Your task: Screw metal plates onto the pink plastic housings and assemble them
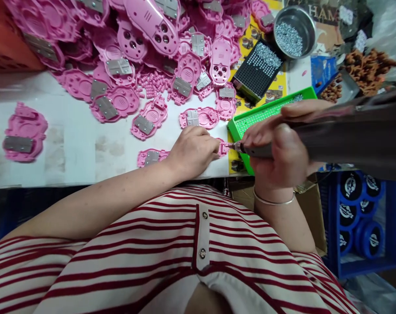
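Striped shirt (145, 244) fronts both hands (196, 151) (283, 152), pink casing (223, 148) poking out between them

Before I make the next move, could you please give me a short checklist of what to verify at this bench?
1. Left hand steadying the pink part on the table: ok.
2. Dark driver gripped in the right hand: ok.
3. Driver tip lined up at the end of the pink part: ok.
4. Tip seated in a screw head: cannot tell, too small to see.
5. Screws available: ok, many in the metal bowl.
6. Loose pink shells kept well away from the left hand: not ok, several lie close by.
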`<action>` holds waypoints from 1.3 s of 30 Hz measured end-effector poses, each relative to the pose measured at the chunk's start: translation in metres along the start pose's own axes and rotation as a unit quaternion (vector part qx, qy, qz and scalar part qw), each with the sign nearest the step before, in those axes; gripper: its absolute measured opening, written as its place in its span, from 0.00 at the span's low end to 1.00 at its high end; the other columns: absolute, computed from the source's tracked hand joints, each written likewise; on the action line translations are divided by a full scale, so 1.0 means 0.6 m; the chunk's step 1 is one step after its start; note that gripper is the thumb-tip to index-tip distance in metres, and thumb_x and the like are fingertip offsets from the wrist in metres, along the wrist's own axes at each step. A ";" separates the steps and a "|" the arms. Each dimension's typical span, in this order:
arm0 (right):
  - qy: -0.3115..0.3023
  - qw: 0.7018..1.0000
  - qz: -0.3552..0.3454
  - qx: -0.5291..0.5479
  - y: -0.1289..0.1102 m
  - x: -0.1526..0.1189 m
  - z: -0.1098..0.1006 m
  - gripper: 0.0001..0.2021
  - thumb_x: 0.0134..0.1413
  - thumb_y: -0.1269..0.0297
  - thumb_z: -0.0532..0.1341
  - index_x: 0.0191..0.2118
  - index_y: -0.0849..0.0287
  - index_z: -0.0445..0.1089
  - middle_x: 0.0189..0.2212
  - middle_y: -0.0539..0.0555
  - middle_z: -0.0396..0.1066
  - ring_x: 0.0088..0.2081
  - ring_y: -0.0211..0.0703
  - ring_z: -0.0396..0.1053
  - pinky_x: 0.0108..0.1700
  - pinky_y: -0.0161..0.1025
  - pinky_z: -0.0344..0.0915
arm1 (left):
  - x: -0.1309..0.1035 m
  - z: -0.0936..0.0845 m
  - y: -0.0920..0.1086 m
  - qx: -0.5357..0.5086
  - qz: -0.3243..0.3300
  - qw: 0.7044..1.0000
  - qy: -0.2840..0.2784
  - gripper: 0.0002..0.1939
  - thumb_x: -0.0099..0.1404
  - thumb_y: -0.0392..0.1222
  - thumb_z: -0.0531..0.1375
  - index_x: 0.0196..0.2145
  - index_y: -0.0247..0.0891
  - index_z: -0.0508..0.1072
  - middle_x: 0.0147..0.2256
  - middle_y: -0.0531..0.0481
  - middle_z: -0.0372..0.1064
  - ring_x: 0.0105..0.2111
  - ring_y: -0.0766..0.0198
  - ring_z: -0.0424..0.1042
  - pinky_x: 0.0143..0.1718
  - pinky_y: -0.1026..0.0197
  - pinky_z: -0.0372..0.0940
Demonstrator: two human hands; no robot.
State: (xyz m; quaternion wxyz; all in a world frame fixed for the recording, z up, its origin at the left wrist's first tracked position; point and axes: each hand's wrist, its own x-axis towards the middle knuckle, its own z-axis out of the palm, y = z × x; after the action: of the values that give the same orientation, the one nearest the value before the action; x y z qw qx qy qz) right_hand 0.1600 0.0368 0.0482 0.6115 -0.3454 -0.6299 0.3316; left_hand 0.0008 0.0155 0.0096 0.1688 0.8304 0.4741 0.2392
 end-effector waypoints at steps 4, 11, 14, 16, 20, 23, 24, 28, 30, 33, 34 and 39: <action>0.006 0.999 0.007 0.047 -0.062 0.017 0.017 0.03 0.59 0.60 0.61 0.38 0.50 0.68 0.21 0.45 0.58 0.20 0.34 0.63 0.24 0.36 0.67 | -0.002 -0.007 0.002 -0.056 0.004 0.997 0.062 0.06 0.62 0.42 0.66 0.29 0.40 0.75 0.40 0.52 0.79 0.46 0.55 0.70 0.50 0.51 0.58; -0.030 0.991 -0.089 0.093 -0.077 0.028 0.023 0.10 0.56 0.59 0.62 0.27 0.52 0.63 0.16 0.42 0.54 0.14 0.31 0.57 0.15 0.31 0.62 | -0.003 -0.013 0.007 -0.137 -0.012 0.987 0.084 0.06 0.61 0.42 0.67 0.28 0.42 0.75 0.44 0.53 0.78 0.47 0.57 0.70 0.53 0.51 0.58; -0.023 0.994 -0.048 0.097 -0.093 0.025 0.021 0.09 0.57 0.62 0.60 0.27 0.52 0.64 0.17 0.42 0.58 0.17 0.32 0.61 0.19 0.32 0.65 | -0.003 -0.015 0.007 -0.159 -0.029 0.984 0.076 0.06 0.60 0.42 0.68 0.28 0.42 0.76 0.45 0.52 0.78 0.48 0.57 0.71 0.54 0.51 0.59; 0.002 0.995 -0.007 0.101 -0.099 0.025 0.021 0.08 0.57 0.63 0.62 0.27 0.52 0.65 0.18 0.43 0.59 0.18 0.32 0.62 0.22 0.34 0.68 | -0.002 -0.017 0.006 -0.171 -0.037 0.982 0.069 0.06 0.59 0.43 0.69 0.28 0.42 0.76 0.46 0.51 0.77 0.48 0.57 0.71 0.55 0.51 0.59; 0.037 0.987 -0.052 0.147 -0.094 0.025 0.023 0.10 0.53 0.55 0.65 0.27 0.51 0.66 0.15 0.41 0.53 0.14 0.31 0.56 0.16 0.33 0.63 | -0.002 -0.020 0.003 -0.183 -0.043 0.979 0.080 0.08 0.56 0.42 0.71 0.28 0.41 0.76 0.46 0.51 0.77 0.48 0.57 0.71 0.54 0.52 0.60; 0.047 0.985 -0.033 0.161 -0.099 0.022 0.022 0.08 0.51 0.56 0.66 0.31 0.50 0.68 0.16 0.41 0.56 0.15 0.32 0.57 0.17 0.35 0.64 | -0.003 -0.022 0.002 -0.189 -0.032 0.978 0.087 0.08 0.55 0.42 0.71 0.28 0.41 0.76 0.46 0.51 0.77 0.48 0.57 0.72 0.53 0.52 0.61; 0.050 0.986 -0.016 0.157 -0.103 0.020 0.021 0.08 0.51 0.57 0.67 0.33 0.50 0.68 0.16 0.41 0.57 0.15 0.32 0.59 0.18 0.35 0.65 | -0.003 -0.022 0.002 -0.191 -0.028 0.978 0.084 0.08 0.56 0.42 0.71 0.28 0.41 0.76 0.47 0.50 0.77 0.48 0.57 0.71 0.53 0.52 0.61; 0.058 0.989 0.061 0.125 -0.120 0.013 0.017 0.08 0.51 0.59 0.68 0.34 0.52 0.69 0.19 0.42 0.63 0.19 0.34 0.64 0.24 0.37 0.69 | -0.003 -0.022 0.003 -0.190 -0.008 0.979 0.070 0.08 0.58 0.43 0.70 0.28 0.41 0.75 0.48 0.49 0.76 0.49 0.57 0.71 0.54 0.52 0.61; 0.034 0.988 0.037 0.145 -0.119 0.012 0.017 0.08 0.51 0.59 0.68 0.35 0.52 0.70 0.18 0.42 0.63 0.18 0.33 0.64 0.23 0.36 0.68 | -0.004 -0.020 0.004 -0.176 -0.001 0.982 0.062 0.08 0.58 0.44 0.69 0.28 0.41 0.75 0.48 0.49 0.76 0.49 0.57 0.71 0.54 0.51 0.61; 0.019 0.987 0.014 0.157 -0.111 0.013 0.019 0.07 0.51 0.61 0.68 0.36 0.53 0.72 0.18 0.41 0.63 0.18 0.33 0.64 0.22 0.35 0.67 | -0.006 -0.022 0.002 -0.128 -0.005 0.990 0.054 0.08 0.59 0.45 0.68 0.28 0.41 0.75 0.47 0.51 0.77 0.49 0.56 0.70 0.54 0.49 0.59; 0.030 0.988 0.027 0.147 -0.109 0.013 0.019 0.06 0.52 0.63 0.67 0.36 0.53 0.72 0.18 0.41 0.63 0.19 0.33 0.64 0.24 0.35 0.68 | -0.005 -0.024 -0.002 -0.110 -0.011 0.992 0.053 0.08 0.60 0.45 0.68 0.28 0.42 0.75 0.46 0.51 0.77 0.49 0.55 0.70 0.54 0.49 0.59; 0.039 0.990 -0.071 0.117 -0.089 0.022 0.010 0.02 0.54 0.65 0.63 0.31 0.50 0.71 0.18 0.42 0.60 0.18 0.31 0.59 0.22 0.33 0.66 | 0.021 -0.043 -0.033 -0.041 -0.075 0.994 0.067 0.06 0.62 0.43 0.66 0.29 0.42 0.74 0.39 0.50 0.77 0.44 0.53 0.70 0.51 0.46 0.59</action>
State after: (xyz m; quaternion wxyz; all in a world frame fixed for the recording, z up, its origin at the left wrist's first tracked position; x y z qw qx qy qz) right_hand 0.1520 0.0187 0.1001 0.6938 -0.2384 -0.5851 0.3455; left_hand -0.0222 0.0376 0.0237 0.1886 0.7669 0.5350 0.3000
